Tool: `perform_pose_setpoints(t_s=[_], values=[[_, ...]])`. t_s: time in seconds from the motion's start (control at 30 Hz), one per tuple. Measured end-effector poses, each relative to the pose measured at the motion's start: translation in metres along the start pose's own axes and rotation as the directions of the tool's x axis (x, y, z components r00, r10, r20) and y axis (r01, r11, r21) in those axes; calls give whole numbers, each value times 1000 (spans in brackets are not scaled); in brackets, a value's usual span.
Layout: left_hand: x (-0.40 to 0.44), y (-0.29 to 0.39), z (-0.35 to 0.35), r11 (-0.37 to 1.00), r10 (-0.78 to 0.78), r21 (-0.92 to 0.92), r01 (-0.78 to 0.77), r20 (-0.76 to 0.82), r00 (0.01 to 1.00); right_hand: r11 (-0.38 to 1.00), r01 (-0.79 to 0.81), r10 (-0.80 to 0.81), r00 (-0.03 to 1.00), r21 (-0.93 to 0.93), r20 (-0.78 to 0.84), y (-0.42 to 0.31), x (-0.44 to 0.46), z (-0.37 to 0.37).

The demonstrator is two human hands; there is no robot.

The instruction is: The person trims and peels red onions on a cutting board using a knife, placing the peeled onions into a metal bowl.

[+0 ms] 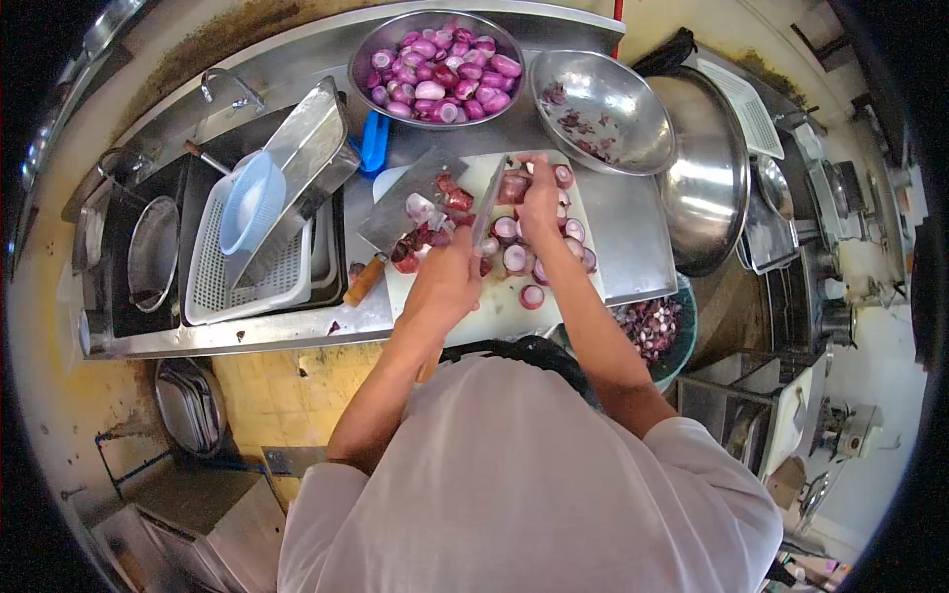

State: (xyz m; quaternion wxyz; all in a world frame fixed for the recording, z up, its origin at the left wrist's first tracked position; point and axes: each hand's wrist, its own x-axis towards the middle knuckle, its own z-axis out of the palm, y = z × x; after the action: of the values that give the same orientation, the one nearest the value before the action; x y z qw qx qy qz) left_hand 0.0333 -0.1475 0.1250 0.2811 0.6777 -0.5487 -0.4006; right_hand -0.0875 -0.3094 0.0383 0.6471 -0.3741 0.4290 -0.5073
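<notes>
1. Well over to the left, a round metal pan (154,255) stands in the dark sink; beside it a white plastic basket (203,292) holds a light-blue strainer (259,203).
2. Next, the wooden-handled cleaver (366,281) lies with its blade on the cutting board (494,316), onion pieces on top; I cannot tell whether the blade bears a maker's mark.
3. Above the board sits a metal bowl (363,84) of purple onions (445,74).
4. The left hand (443,282) is curled tight around a knife (489,208), whose blade points away from the body.
5. The right hand (539,208) pinches a reddish onion (513,188) over the board, just beside that blade; whether they touch I cannot tell. Cut onions (515,258) lie nearby.
6. Further right, a wide bowl (633,99) holds loose skins (583,128), near a large steel basin (702,178); below, a green tub (684,346) contains onion scraps (647,326).
</notes>
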Motion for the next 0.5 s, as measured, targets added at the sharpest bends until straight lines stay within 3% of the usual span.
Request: perform_pose_setpoints(t_s=[0.1, 0.23, 0.33, 0.43, 0.5], values=[[-4, 18, -1, 996, -45, -76, 49, 62, 997, 993, 97, -94, 994, -65, 47, -9, -13, 9], [4, 9, 7, 999, -5, -46, 8, 51, 999, 965, 193, -187, 981, -180, 51, 9, -9, 3], [16, 1, 17, 998, -25, -57, 25, 7, 1000, 881, 260, -271, 962, -394, 31, 31, -2, -3], [22, -6, 25, 995, -63, -75, 61, -26, 998, 933, 79, -126, 986, -351, -114, 48, 0, -3], [33, -28, 42, 996, 85, 35, -80, -157, 984, 965, -3, -35, 990, -264, -138, 57, 4, -2]])
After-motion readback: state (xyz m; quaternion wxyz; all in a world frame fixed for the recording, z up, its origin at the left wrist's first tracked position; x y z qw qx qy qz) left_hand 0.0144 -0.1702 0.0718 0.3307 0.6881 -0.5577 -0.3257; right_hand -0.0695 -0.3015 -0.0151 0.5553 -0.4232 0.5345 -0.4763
